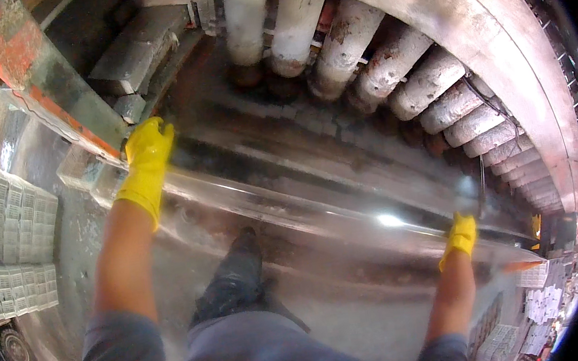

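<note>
A long, glossy, see-through sheet [291, 205] stretches across in front of my body, from the left to the far right. It looks like clear plastic, and light glints along its upper edge. My left hand [148, 156], in a yellow rubber glove, is closed with its fingers curled over that edge near the left end. Well to the right, my right hand [461, 234], gloved the same way, grips the sheet's upper part. Part of its fingers is hidden. One of my legs [232, 278] shows below the sheet.
Beyond the sheet lies a dark, wet machine bed [262, 127]. A row of thick, dirty pale cylinders [352, 40] stands over it under a curved-looking beam [499, 31]. An orange-edged panel [53, 78] rises at left. Stacked pale crates [15, 223] and a wheel [16, 348] are further left.
</note>
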A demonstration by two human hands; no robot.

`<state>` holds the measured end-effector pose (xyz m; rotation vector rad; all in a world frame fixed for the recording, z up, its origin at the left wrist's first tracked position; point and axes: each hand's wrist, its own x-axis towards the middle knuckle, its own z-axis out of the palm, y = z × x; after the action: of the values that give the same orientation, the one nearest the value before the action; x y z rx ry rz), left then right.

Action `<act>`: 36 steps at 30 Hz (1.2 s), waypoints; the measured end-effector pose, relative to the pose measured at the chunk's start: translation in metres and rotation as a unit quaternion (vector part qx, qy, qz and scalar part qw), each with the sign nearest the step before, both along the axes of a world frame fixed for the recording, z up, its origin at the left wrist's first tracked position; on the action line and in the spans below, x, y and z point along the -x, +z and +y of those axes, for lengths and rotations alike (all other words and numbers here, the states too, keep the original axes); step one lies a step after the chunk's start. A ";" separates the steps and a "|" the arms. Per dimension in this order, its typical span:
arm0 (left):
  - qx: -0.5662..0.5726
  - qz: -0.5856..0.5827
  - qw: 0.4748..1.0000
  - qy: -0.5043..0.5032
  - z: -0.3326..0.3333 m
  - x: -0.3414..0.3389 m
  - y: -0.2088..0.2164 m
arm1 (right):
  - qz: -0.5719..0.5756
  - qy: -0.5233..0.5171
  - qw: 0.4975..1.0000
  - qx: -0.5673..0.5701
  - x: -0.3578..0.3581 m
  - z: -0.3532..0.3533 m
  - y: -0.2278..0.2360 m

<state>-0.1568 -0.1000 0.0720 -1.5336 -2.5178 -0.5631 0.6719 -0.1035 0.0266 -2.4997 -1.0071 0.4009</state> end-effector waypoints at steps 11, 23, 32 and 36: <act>0.058 0.008 0.998 0.027 0.037 -0.015 0.016 | -0.221 0.121 0.962 0.104 -0.038 0.047 -0.016; 0.132 -0.028 0.990 0.050 0.068 -0.022 0.040 | -0.152 0.053 0.980 0.117 0.023 0.093 0.014; 0.117 -0.038 0.991 0.050 0.084 -0.012 0.021 | -0.196 0.093 0.976 -0.027 -0.002 0.108 -0.012; 0.097 -0.051 0.994 -0.025 0.090 -0.025 0.025 | -0.243 0.076 0.967 -0.013 0.028 0.082 0.018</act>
<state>-0.1313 -0.0104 0.0967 -1.6769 -2.6882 -0.4235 0.6442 -0.0220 0.0446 -2.5619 -1.3782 -0.1998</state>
